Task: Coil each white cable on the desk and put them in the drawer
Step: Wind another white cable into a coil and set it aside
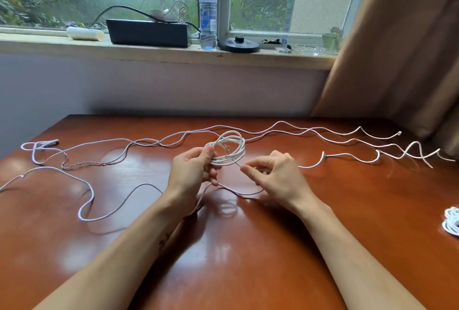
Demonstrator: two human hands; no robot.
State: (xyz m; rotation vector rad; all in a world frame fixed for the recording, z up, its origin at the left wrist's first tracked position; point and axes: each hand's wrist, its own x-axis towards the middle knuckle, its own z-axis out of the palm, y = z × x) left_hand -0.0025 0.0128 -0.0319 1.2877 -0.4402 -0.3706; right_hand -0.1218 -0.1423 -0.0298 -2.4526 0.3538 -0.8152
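While cables (93, 194) lie left-right on the counter (347, 210), the left hand (191, 173) grips a tilted coil (229, 159). The right hand (273, 175) pinches its tail (244, 194).

I count two hands, one left hand (191, 170) and one right hand (273, 175), over one counter (248, 260). There is one half-wound cable (227, 148) up in the fingers (207, 155) and one finished coil (452, 222) at the right edge. The loose cables (87, 210) cross so much that I cannot tell how many there are, but it is more than one. On the one windowsill (173, 54) I count one water bottle (208, 11), one black box (149, 33), one white roll (84, 33) and one round black disc (238, 45). There is one curtain (397, 48).
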